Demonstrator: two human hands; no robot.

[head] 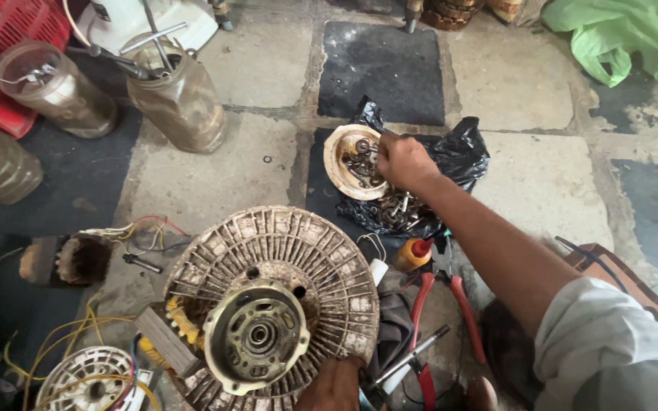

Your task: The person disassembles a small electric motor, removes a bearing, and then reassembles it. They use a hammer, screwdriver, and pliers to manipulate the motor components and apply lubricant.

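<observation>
The right hand point(401, 161) is curled among loose screws point(390, 207) on a black bag point(462, 156); the fan motor housing point(272, 301) is gripped at its lower edge by the left hand point(334, 387).

We see the left hand point(335, 387) only in part: the lower frame edge cuts it off at the rim of the ribbed motor housing point(272, 304). The right hand point(404, 161) has its fingertips buried among the small metal parts point(397, 207) on the black plastic bag point(460, 156), so we cannot tell whether they grip anything. Individual parts in the round dish point(338, 156) are too small to identify. The red crate point(9, 30), the green bag point(618, 34) and the wire-wound stator point(93, 380) are cut off by frame edges.
</observation>
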